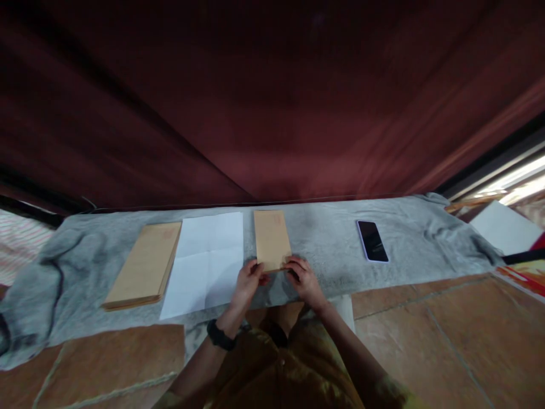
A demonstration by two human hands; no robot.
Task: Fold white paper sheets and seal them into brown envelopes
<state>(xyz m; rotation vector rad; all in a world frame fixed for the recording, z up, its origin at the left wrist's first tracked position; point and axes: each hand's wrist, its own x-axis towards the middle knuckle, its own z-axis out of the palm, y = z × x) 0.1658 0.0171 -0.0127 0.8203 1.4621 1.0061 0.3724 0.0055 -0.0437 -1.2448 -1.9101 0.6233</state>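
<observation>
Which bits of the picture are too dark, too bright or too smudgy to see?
Head view: the red curtain is dim, nearly black towards the top; head view: a strip at the right edge is glaringly bright; head view: a soft shadow falls on the white paper's lower right; head view: the red print on the middle brown envelope is too blurry to read.

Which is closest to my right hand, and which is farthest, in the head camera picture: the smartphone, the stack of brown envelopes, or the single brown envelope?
1. Single brown envelope: nearest, its near right corner at the right hand.
2. Smartphone: next, off to the right on the gray cloth.
3. Stack of brown envelopes: farthest, over on the left.
</observation>
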